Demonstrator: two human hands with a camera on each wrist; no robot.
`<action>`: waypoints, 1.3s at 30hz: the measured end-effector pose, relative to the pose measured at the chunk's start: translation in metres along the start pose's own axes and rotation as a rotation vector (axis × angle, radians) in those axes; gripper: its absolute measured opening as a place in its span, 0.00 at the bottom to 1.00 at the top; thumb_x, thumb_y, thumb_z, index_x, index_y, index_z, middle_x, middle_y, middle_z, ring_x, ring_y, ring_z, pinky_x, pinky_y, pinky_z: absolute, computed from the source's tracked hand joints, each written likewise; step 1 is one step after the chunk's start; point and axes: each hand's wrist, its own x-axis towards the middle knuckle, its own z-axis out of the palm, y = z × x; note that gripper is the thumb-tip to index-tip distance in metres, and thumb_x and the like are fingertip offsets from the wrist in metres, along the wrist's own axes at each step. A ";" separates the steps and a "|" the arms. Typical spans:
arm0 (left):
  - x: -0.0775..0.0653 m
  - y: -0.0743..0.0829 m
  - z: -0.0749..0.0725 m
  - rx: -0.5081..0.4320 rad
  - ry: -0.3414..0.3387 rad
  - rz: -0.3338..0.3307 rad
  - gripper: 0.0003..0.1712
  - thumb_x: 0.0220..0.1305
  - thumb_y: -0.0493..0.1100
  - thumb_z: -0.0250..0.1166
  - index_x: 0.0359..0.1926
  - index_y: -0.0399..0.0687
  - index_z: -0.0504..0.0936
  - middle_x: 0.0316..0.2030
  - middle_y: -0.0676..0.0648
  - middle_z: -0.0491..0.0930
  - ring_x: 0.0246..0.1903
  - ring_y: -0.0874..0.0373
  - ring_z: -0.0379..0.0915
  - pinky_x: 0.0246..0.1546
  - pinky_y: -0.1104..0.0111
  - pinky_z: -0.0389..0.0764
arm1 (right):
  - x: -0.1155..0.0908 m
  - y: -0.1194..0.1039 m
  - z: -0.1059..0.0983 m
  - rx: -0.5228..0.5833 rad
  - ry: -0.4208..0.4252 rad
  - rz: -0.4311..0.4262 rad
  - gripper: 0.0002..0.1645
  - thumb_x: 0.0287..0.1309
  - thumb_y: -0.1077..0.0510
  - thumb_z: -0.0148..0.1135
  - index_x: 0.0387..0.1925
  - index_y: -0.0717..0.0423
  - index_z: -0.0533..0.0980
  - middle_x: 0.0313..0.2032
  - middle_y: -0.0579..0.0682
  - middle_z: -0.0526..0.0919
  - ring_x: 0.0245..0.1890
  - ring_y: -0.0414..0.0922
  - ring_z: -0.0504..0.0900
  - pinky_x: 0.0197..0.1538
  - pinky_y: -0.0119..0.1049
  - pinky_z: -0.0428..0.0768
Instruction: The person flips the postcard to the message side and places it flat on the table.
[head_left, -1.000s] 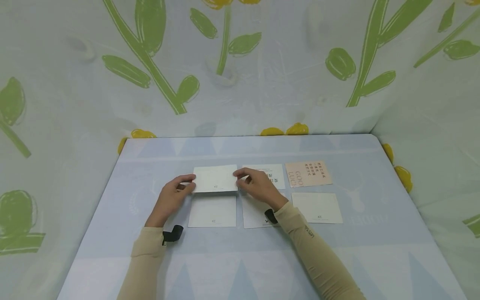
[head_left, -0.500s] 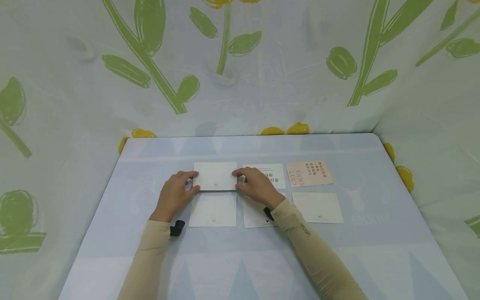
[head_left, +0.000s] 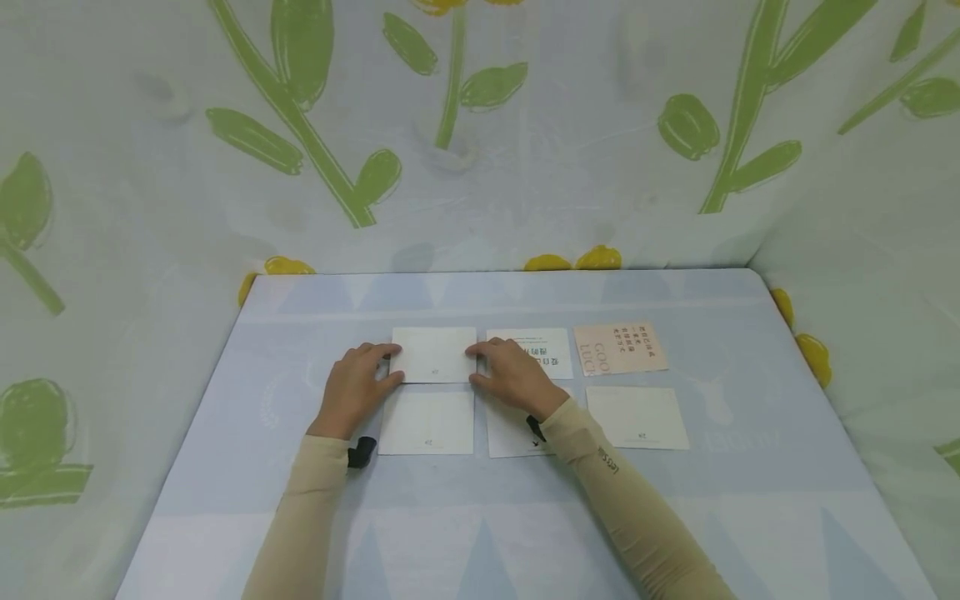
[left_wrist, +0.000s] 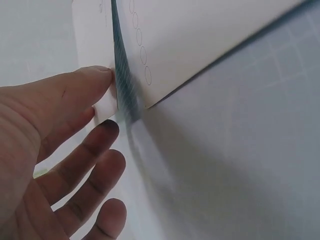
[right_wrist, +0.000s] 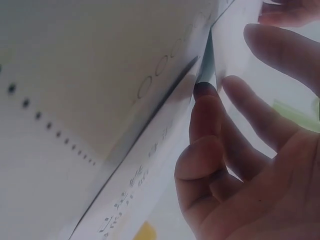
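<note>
Painted green stems and leaves cover the pale backdrop (head_left: 585, 192) behind a light blue table (head_left: 750, 500), where several cards lie in two rows. At the left end of the far row is the card (head_left: 432, 354), white but for a small mark by its near edge. Its long axis runs sideways, straight from the left hand (head_left: 351, 387) to the right hand (head_left: 517, 375); each touches one short edge, so neither is nearer. Thumb and forefinger of each hand stand apart along that edge; whether they pinch the card or merely steady it, I cannot tell. Just in front, nearly parallel, lies the near card (head_left: 426, 425). Past a slim gap on the right sits the text card (head_left: 552, 354), partly hidden by the right hand, then the pink card (head_left: 621, 350).

From the head this all looks flat and evenly spaced. The left wrist view adds a narrow wedge between two card edges, printed ovals (left_wrist: 139, 36) on what is apparently the near card, and the left hand's other fingers clear of the card. The right wrist view shows a row of dots (right_wrist: 49, 125), also lost from above; which card bears them is unclear.
</note>
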 end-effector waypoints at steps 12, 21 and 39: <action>-0.001 0.001 0.006 -0.028 -0.004 -0.055 0.26 0.61 0.46 0.74 0.60 0.45 0.83 0.56 0.38 0.81 0.54 0.38 0.76 0.52 0.45 0.75 | -0.005 0.004 0.002 0.005 0.045 -0.006 0.21 0.64 0.51 0.69 0.58 0.49 0.80 0.60 0.54 0.76 0.59 0.51 0.76 0.62 0.47 0.75; -0.003 -0.001 0.006 -0.044 0.008 -0.055 0.26 0.64 0.47 0.72 0.60 0.43 0.82 0.56 0.37 0.80 0.55 0.37 0.76 0.53 0.43 0.74 | -0.014 0.009 -0.005 0.046 0.101 0.006 0.20 0.65 0.52 0.68 0.58 0.50 0.80 0.60 0.52 0.77 0.57 0.49 0.77 0.58 0.45 0.78; -0.015 0.010 0.001 -0.089 0.049 -0.053 0.28 0.64 0.48 0.71 0.62 0.42 0.81 0.56 0.37 0.80 0.52 0.39 0.74 0.54 0.47 0.72 | -0.042 0.032 -0.026 0.107 0.215 -0.023 0.26 0.67 0.52 0.66 0.64 0.50 0.75 0.62 0.50 0.76 0.52 0.49 0.75 0.53 0.43 0.77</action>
